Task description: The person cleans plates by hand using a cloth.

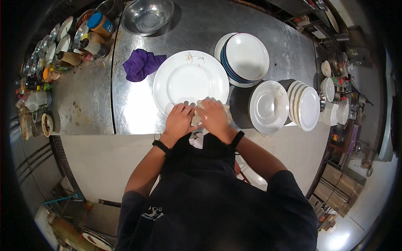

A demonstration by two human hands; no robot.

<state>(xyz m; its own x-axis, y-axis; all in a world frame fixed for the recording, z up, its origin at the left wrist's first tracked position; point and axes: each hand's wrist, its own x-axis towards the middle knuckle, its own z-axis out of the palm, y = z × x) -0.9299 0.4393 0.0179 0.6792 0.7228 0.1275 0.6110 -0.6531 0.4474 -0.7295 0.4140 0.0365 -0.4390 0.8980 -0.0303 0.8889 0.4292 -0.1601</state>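
Kitchen worktop (83,104): grey metal, shiny and scuffed, split toward the left by a dark seam; spans the upper part of the view above a pale floor (96,167).
Large plate (190,81): white and round, with a small floral motif on the far rim; lies face up near the front edge, straight ahead.
Right hand (214,119): at the plate's near rim, toward the right; fingers bent and grasping a crumpled pale cloth (228,111), mostly hidden underneath.
Left hand (179,121): just beside the right, over the near rim; fingers curled, thumb toward the cloth. Cannot tell whether clenched on cloth or only resting.
Wristbands (160,146): black, one on each wrist, below short dark sleeves (136,209).
Purple cloth (142,65): bunched up, near the large plate's far-left rim.
Metal bowl (148,16): round, shiny, toward the far side.
Stacked plates (249,56): white on top, blue-rimmed below, behind and right of the large plate.
Patterned plate (269,106): white, floral-edged, right of the right hand.
Side stack (310,108): several white plates, just right of the patterned plate.
Left end: crowded with jars and bottles, including a blue-lidded jar (100,24).
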